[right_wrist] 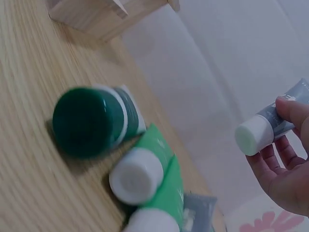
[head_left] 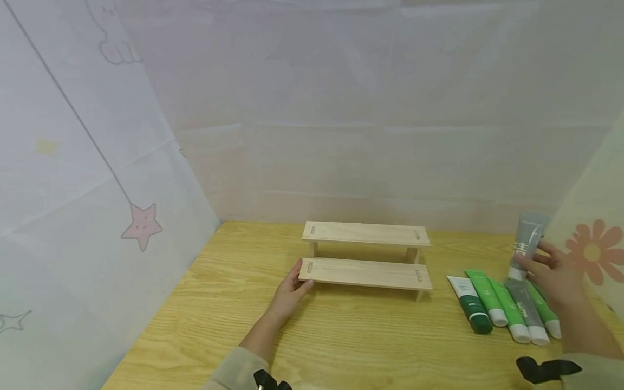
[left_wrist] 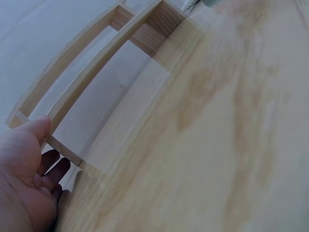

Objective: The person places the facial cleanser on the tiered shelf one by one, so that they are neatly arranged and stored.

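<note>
My right hand point(head_left: 556, 273) holds a grey squeeze tube point(head_left: 528, 233) with its white cap pointing down, raised above the other tubes. In the right wrist view, thumb and fingers grip that tube near its cap point(right_wrist: 253, 135). My left hand point(head_left: 288, 295) grips the left end of the lower board of a two-step wooden shelf point(head_left: 365, 272). The left wrist view has the thumb point(left_wrist: 41, 126) at the board's edge and the other fingers curled below it. Beneath my right hand lie several green tubes point(head_left: 507, 306), another grey tube point(head_left: 528, 309) and a white tube with a dark green cap point(head_left: 470, 303).
The shelf's upper board point(head_left: 365, 233) stands behind the lower one, on the wood-grain table point(head_left: 234, 281). Pale printed sheets point(head_left: 341, 135) hang at the back and both sides. The right sheet, with a flower point(head_left: 592, 253), comes close to my right hand.
</note>
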A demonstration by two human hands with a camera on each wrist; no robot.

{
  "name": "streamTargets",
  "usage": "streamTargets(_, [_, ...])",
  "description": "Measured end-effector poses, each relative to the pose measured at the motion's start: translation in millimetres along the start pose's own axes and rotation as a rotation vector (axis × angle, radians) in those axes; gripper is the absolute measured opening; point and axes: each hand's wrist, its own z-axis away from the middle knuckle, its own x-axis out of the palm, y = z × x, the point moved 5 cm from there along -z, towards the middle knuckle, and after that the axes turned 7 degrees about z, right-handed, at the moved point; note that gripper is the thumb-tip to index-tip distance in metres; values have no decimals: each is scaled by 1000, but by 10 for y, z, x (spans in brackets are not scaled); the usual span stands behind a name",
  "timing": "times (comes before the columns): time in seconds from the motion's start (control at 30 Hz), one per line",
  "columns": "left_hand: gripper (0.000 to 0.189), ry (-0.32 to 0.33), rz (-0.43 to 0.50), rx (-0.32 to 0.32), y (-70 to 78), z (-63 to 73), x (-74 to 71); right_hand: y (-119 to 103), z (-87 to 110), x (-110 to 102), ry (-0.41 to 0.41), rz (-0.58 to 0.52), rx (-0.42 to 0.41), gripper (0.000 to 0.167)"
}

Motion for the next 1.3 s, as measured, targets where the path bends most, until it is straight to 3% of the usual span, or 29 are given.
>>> streamTargets(0.2, [74, -4, -7, 7, 14, 12, 30, -286, -49, 189, -50, -134, -103, 73])
streamTargets(0.27, [73, 0, -6, 7, 24, 16, 40, -373, -68, 252, -63, -121, -122, 74])
streamTargets(0.5, [73, 20, -10, 13, 16, 6, 55, -605, -129, 440, -56, -54, -132, 79])
streamTargets(1.0, [74, 16, 10, 17, 26, 15, 78, -999, -191, 801, -87, -240, -184, 70])
streamTargets(1.3, [73, 13, 29, 20, 10, 7, 78, -1211, -232, 1106, -101, -161, -189, 74])
